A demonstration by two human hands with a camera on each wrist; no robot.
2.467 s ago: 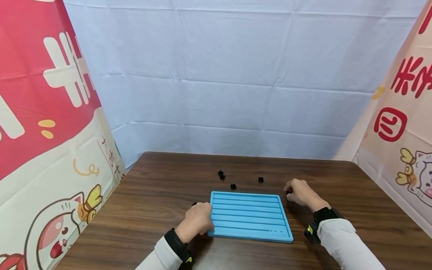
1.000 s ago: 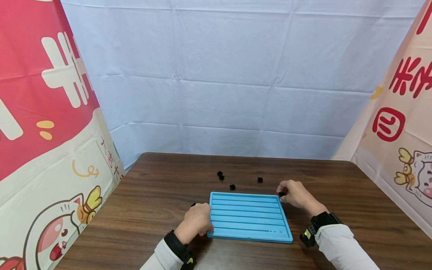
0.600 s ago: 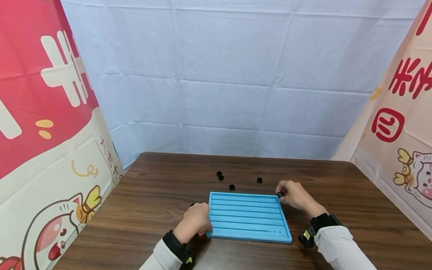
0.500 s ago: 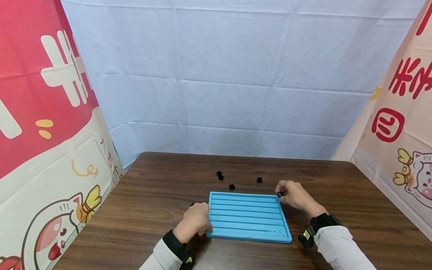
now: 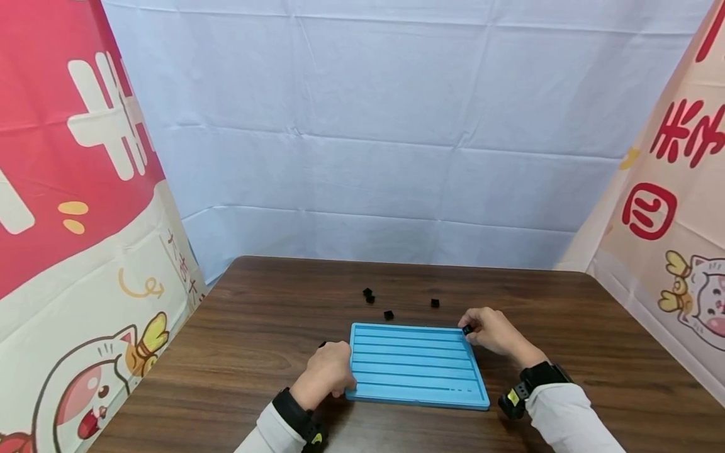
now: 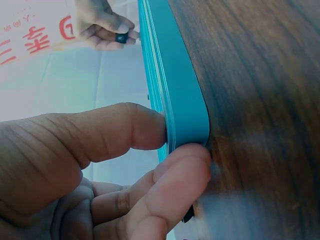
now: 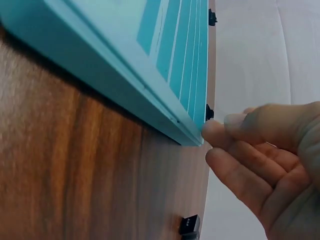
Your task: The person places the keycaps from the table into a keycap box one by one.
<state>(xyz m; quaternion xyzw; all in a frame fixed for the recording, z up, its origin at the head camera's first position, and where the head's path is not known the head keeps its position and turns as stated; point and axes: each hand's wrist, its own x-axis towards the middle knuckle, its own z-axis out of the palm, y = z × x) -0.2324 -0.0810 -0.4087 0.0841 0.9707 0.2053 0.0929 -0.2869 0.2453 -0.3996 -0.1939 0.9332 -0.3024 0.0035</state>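
A light-blue ridged tray (image 5: 416, 365) lies on the table. At its near-left edge, my left hand (image 5: 330, 368) pinches the rim between thumb (image 6: 145, 127) and fingers, as the left wrist view shows close up. My right hand (image 5: 494, 330) holds a small black keycap (image 5: 467, 329) between thumb and fingers at the tray's far-right corner. A pale mark shows on that keycap (image 6: 121, 37) in the left wrist view. In the right wrist view the fingertips are right by the tray corner, and the held keycap is hidden.
Several loose black keycaps lie beyond the tray: a pair (image 5: 369, 296), one (image 5: 388, 315) near its far rim and one (image 5: 435, 303) farther right. Another black piece (image 5: 322, 344) shows behind my left hand. A keycap (image 7: 189, 225) stands on the wooden table (image 5: 272, 314).
My right hand has come left with the keycap from the table right of the tray to the tray's far-right corner. My left hand keeps its hold on the tray.
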